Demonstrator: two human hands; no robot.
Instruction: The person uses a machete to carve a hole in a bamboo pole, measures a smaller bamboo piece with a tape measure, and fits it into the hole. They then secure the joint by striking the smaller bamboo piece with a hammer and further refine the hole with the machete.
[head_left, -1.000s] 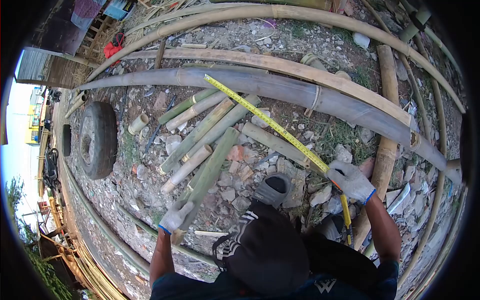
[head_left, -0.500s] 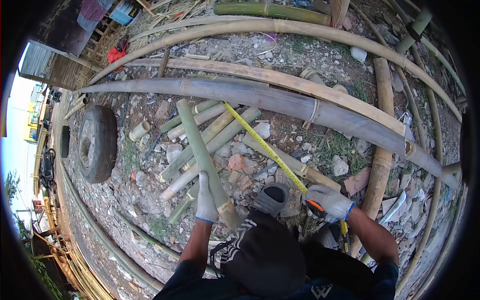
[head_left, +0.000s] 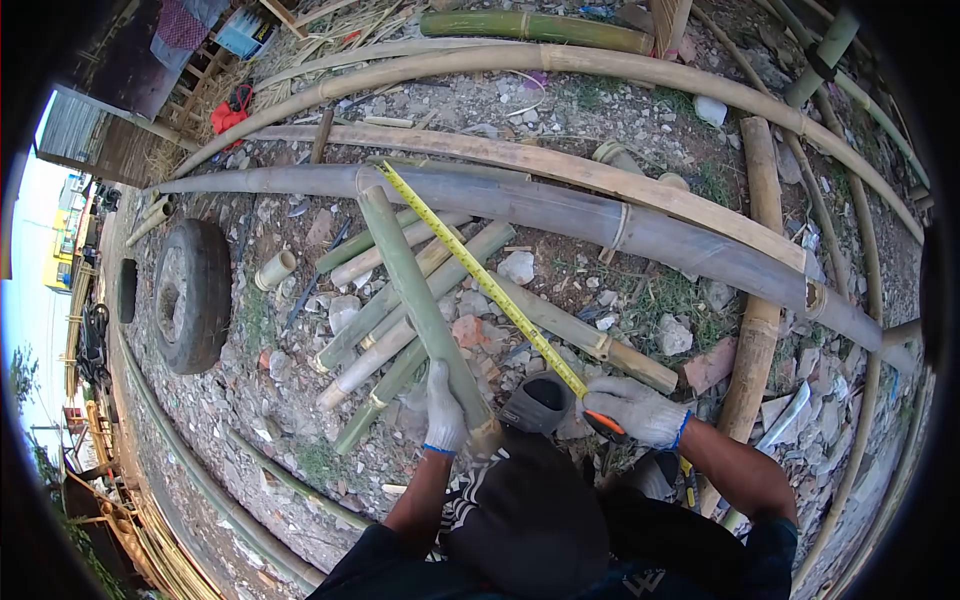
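My left hand [head_left: 445, 408], in a whitish glove, is wrapped round the lower part of a green bamboo piece [head_left: 415, 290], which slants up over several other cut pieces [head_left: 385, 340]. My right hand [head_left: 640, 410], also gloved, is closed on the orange and black case of a tape measure [head_left: 604, 426]. From it the yellow blade [head_left: 490, 285] runs up and left, its far end near the upper end of the held piece, over the long grey bamboo pole [head_left: 500, 195].
An old tire [head_left: 192, 296] stands at the left. Long bamboo poles [head_left: 430, 68] cross the rubble-strewn ground, and a thick post [head_left: 757, 340] lies at the right. A dark shoe [head_left: 537, 402] shows between my hands. A blade-like strip [head_left: 786, 415] lies at the lower right.
The tape's far end has swung left and up toward the held bamboo's upper end. My right hand has shifted left. My left hand and the lower end of the bamboo have moved slightly right.
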